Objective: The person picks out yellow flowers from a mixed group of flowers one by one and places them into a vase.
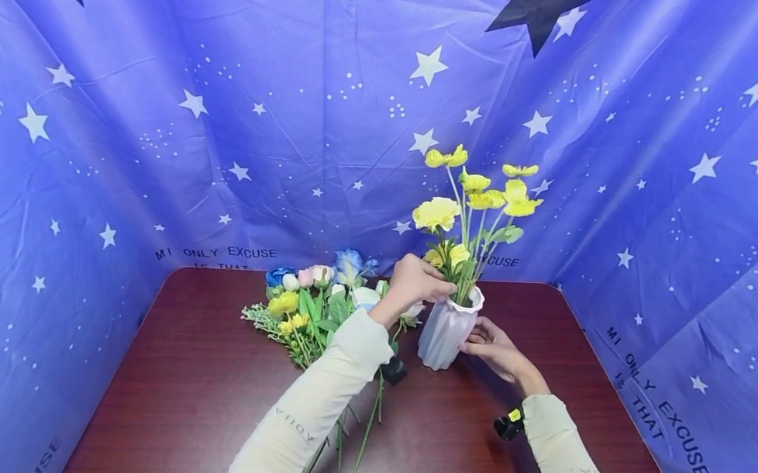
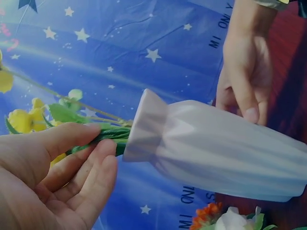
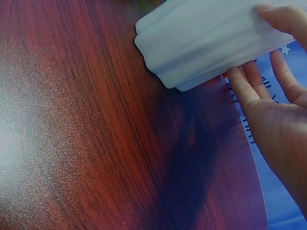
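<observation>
A white fluted vase (image 1: 446,334) stands slightly tilted on the table, its wavy mouth facing up. Yellow flowers (image 1: 485,199) on long stems rise out of it. At the mouth, my left hand (image 1: 415,281) pinches green stems (image 2: 112,134) between thumb and fingers; their lower ends are hidden inside the vase. My right hand (image 1: 500,349) holds the vase's side lower down. In the right wrist view its thumb (image 3: 280,18) lies on one face of the vase while the fingers touch the other side.
A pile of loose artificial flowers (image 1: 320,306), blue, pink, white and yellow, lies left of the vase, stems toward the near edge. The brown table (image 1: 140,420) is enclosed by a blue star-patterned curtain (image 1: 309,119) behind and at both sides.
</observation>
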### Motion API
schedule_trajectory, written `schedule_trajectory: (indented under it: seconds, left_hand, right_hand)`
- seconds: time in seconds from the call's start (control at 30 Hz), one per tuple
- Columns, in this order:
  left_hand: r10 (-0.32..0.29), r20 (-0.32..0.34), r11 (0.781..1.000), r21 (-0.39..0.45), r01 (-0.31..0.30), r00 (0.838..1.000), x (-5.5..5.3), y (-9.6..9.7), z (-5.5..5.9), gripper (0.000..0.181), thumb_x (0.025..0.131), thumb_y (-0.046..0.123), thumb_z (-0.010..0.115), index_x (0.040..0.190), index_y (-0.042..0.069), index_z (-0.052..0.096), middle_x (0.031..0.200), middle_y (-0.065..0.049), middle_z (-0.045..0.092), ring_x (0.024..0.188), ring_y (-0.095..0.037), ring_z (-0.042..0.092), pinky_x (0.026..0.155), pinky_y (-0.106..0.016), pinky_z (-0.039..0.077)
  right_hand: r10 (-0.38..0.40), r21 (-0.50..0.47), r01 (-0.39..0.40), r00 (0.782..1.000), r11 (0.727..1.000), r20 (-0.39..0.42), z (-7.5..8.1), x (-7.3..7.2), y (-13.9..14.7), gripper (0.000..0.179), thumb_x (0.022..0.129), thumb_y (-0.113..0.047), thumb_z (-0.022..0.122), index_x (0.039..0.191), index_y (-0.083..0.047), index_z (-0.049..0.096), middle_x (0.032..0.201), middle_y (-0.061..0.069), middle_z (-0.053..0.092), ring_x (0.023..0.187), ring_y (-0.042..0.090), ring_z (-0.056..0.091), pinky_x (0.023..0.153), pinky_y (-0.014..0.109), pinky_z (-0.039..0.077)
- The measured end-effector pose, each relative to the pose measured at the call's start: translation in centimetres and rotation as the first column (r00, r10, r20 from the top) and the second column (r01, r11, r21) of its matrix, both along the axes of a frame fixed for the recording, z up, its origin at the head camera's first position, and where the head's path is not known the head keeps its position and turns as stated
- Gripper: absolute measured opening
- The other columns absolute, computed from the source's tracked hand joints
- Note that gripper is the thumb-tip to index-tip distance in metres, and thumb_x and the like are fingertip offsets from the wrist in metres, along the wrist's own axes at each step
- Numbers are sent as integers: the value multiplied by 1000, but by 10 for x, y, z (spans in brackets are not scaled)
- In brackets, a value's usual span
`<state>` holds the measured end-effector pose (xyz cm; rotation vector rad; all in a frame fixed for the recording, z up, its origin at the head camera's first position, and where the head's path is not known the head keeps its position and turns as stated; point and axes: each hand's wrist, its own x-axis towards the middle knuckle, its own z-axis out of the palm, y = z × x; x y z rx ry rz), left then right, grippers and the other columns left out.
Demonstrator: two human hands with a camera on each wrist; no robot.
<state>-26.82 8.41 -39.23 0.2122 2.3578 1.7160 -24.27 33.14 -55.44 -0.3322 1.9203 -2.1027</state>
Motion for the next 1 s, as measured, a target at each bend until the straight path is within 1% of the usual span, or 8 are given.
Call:
schedule_trajectory:
  seconds: [0.1, 0.2, 0.33, 0.57, 0.63, 0.83, 1.0]
  left_hand:
    - [-10, 34, 1000, -12, 10, 999, -1, -2, 4, 26, 79, 13, 88, 98, -2, 79, 73, -12, 77, 79, -30, 78, 59, -24, 62]
    - [-4, 38, 999, -41, 5, 999, -1, -2, 6, 23, 79, 15, 89, 95, 0, 80, 73, -11, 77, 80, -30, 78, 58, -23, 61]
    - [4, 35, 999, -36, -3, 999, -1, 0, 5, 24, 79, 14, 89, 96, 0, 80, 73, -11, 77, 81, -31, 78, 57, -23, 61]
    - [2, 30, 1000, -22, -1, 1000, -3, 1, 0, 24, 80, 14, 88, 97, -1, 80, 68, -7, 76, 80, -30, 78, 56, -23, 61]
    - [-3, 38, 1000, -7, 3, 999, -3, 0, -1, 24, 80, 12, 88, 98, -2, 79, 69, -8, 76, 81, -31, 78, 56, -23, 61]
    - [-42, 66, 996, 83, 36, 997, -4, -3, -2, 19, 82, 3, 84, 96, -8, 78, 83, -22, 77, 90, -41, 76, 61, -27, 64]
    - [-48, 70, 990, 134, 39, 996, -5, -5, -2, 18, 82, 0, 83, 96, -10, 77, 85, -25, 76, 92, -44, 75, 62, -29, 64]
  right_hand:
    - [2, -5, -2, 1000, 1000, -2, -1, 0, 0, 45, 89, 18, 58, 117, -17, 52, 112, -4, 66, 103, 6, 67, 88, 22, 58]
    - [8, -6, -8, 1000, 1000, -10, -2, 0, 1, 46, 90, 17, 57, 118, -18, 52, 112, -5, 66, 103, 6, 67, 88, 22, 57]
    - [4, 0, -4, 1000, 1000, -11, -2, 0, 1, 46, 90, 17, 58, 118, -18, 52, 112, -5, 65, 104, 6, 67, 89, 22, 57]
    - [-15, 5, 15, 1000, 1000, 13, -2, -1, 1, 45, 89, 18, 58, 118, -16, 51, 111, -4, 66, 103, 7, 68, 89, 22, 58]
    - [-8, 3, 8, 1000, 1000, 9, -2, -1, 1, 45, 89, 18, 58, 118, -16, 51, 111, -5, 66, 103, 6, 67, 89, 22, 58]
    - [9, -4, -9, 1000, 1000, -10, -2, -1, 0, 45, 89, 17, 58, 118, -16, 51, 111, -5, 66, 104, 7, 67, 89, 22, 57]
    - [8, 5, -8, 1000, 1000, -4, -2, -1, 0, 45, 90, 17, 58, 119, -16, 50, 112, -5, 65, 104, 6, 66, 89, 22, 56]
